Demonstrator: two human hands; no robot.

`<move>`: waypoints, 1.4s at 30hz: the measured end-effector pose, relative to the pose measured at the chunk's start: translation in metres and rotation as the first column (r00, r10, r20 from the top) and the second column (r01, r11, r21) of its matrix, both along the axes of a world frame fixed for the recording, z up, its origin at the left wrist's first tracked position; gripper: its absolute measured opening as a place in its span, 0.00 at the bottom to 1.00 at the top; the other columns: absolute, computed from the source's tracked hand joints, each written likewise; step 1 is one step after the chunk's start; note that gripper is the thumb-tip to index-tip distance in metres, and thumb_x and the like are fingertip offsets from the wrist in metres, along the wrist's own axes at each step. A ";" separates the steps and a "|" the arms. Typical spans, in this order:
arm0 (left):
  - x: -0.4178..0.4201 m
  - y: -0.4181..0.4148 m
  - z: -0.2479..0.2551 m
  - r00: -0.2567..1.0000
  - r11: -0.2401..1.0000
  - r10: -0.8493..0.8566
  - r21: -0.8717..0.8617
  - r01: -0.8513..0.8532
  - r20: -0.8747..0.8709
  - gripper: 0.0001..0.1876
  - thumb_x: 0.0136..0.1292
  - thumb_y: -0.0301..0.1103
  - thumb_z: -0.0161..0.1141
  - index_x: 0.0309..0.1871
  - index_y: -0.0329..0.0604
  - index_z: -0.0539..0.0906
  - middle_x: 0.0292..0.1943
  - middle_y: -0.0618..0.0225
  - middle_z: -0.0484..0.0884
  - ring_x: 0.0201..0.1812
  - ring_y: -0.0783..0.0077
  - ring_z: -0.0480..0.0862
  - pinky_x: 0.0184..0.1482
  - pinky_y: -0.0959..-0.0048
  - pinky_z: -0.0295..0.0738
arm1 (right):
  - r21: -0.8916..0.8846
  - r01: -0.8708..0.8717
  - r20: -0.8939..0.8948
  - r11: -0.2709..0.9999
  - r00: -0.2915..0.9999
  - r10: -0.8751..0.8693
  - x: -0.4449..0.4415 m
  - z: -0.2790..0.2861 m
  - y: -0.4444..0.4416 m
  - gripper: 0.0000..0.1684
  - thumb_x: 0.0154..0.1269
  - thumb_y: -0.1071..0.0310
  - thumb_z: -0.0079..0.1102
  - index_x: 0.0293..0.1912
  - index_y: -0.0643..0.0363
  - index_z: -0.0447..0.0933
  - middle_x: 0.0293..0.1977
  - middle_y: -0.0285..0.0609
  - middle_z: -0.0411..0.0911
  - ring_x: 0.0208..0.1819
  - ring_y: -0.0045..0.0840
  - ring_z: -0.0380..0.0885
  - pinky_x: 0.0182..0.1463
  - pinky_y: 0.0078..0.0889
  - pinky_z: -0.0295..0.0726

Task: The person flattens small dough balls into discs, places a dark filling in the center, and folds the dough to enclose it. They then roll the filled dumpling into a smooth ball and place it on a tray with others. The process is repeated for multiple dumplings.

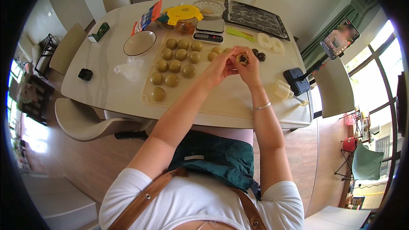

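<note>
Both hands meet above the right part of a cream mat (223, 102). My right hand (250, 65) cups a piece of pale green dough (242, 59) wrapped partway around a dark filling ball, its opening facing up. The fingers of my left hand (223, 65) touch the same piece from the left side. Just right of my right hand lie dark filling balls (261, 57). Smaller dough balls (217, 50) sit behind my left hand, partly hidden. Several larger smooth green balls (174, 66) stand in rows on the mat to the left.
Behind the mat are a digital scale (208, 37), a yellow-lidded glass container (184, 14), a green scraper (239, 33) and a black baking tray (255, 19). A white bowl (140, 43) stands left; a press mold (284, 90), mold parts (271, 43) and phone stand (297, 80) are right.
</note>
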State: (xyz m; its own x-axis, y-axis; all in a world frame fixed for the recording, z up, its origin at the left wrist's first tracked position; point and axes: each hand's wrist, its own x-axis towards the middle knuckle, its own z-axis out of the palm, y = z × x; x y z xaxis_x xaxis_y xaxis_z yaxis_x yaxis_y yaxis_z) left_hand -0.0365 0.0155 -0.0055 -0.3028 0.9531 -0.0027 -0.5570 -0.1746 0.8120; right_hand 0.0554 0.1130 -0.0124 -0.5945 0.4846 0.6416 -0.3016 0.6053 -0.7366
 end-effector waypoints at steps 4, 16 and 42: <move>-0.005 0.004 -0.009 0.995 1.000 -0.022 0.013 0.021 0.098 0.24 0.68 0.56 0.49 0.51 0.44 0.76 0.44 0.65 0.80 0.44 0.70 0.82 0.51 0.69 0.79 | 0.049 0.046 -0.055 0.998 0.998 -0.043 0.001 0.014 -0.008 0.13 0.54 0.79 0.66 0.39 0.60 0.74 0.43 0.44 0.78 0.47 0.29 0.78 0.50 0.27 0.76; 0.002 0.005 -0.009 0.996 1.000 0.007 0.003 -0.008 0.087 0.26 0.71 0.57 0.41 0.53 0.43 0.74 0.47 0.64 0.79 0.48 0.70 0.81 0.53 0.67 0.76 | 0.073 -0.017 -0.076 0.997 0.997 0.023 -0.003 -0.002 0.004 0.13 0.56 0.78 0.65 0.40 0.59 0.72 0.44 0.45 0.77 0.50 0.32 0.76 0.51 0.29 0.74; -0.005 0.012 -0.015 0.895 0.934 -0.057 0.341 -0.109 0.442 0.25 0.75 0.51 0.36 0.55 0.38 0.71 0.53 0.60 0.77 0.54 0.63 0.77 0.63 0.61 0.69 | 0.008 -0.092 0.014 0.996 0.996 0.092 0.003 0.004 0.007 0.17 0.69 0.64 0.55 0.55 0.60 0.77 0.52 0.44 0.79 0.66 0.31 0.63 0.64 0.31 0.66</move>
State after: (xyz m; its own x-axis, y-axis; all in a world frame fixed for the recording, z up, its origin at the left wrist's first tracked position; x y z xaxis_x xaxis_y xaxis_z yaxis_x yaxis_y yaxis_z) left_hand -0.0411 0.0279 -0.0206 -0.3733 0.9083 0.1889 -0.8307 -0.4179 0.3678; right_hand 0.0589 0.1195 -0.0087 -0.6452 0.4217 0.6371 -0.3465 0.5817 -0.7359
